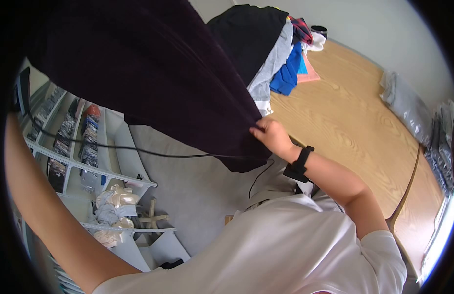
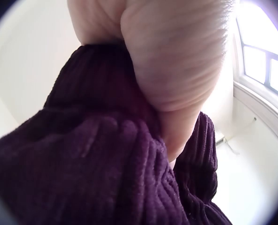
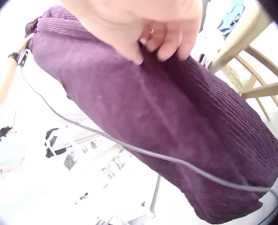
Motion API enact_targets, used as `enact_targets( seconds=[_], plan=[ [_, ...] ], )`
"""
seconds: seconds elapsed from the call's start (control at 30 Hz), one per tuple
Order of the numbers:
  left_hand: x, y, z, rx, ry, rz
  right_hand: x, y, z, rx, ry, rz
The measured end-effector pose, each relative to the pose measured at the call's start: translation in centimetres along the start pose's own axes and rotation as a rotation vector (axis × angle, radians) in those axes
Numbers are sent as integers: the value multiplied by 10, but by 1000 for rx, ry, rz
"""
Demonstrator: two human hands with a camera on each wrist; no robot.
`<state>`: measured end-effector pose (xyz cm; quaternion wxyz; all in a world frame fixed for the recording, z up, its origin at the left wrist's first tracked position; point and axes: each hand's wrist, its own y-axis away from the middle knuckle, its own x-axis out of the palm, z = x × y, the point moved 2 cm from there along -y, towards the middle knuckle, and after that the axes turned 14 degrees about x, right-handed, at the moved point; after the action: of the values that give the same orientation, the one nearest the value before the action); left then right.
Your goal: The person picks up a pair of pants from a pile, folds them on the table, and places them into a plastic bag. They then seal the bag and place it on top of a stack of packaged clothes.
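A long dark purple corduroy garment (image 1: 153,83) is stretched between my two hands, high on the left and lower on the right. My left hand (image 2: 176,51) grips its upper end, with the ribbed cloth (image 2: 92,154) bunched and hanging below the palm. In the head view that hand is out of sight past the left edge. The right hand (image 1: 273,137) pinches the garment's side edge near the table, its fingertips (image 3: 164,51) curled into the cloth in the right wrist view. Below the right hand hangs the garment's lower end (image 3: 232,187).
A wooden table (image 1: 344,112) bears a pile of clothes (image 1: 256,39) and bagged grey garments (image 1: 408,108). White shelving (image 1: 119,142) with packed items stands at left. A black cable (image 1: 173,155) runs across below the garment. A wooden chair (image 3: 265,89) appears in the right wrist view.
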<state>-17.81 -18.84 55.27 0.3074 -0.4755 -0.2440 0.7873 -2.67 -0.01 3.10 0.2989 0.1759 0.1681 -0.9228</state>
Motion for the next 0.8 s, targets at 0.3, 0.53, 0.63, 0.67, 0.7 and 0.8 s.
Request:
enact_targets(
  seconds=[0.3, 0.53, 0.63, 0.67, 0.7, 0.8],
  plan=[
    [7, -16, 9, 26, -47, -19, 34, 48, -2, -70, 9, 372],
    [-5, -30, 25, 15, -88, 5, 51, 55, -38, 22, 99, 206],
    [-18, -34, 44, -31, -88, -14, 49, 58, -46, 143, 146, 97],
    [-22, -35, 52, -55, -84, -16, 48, 59, -49, 167, 138, 0],
    [-27, -38, 63, -92, -77, -16, 48, 59, -53, 173, 135, 1],
    [-41, -51, 117, -328, -42, 37, 47, 50, -65, 138, 193, -80]
  ],
)
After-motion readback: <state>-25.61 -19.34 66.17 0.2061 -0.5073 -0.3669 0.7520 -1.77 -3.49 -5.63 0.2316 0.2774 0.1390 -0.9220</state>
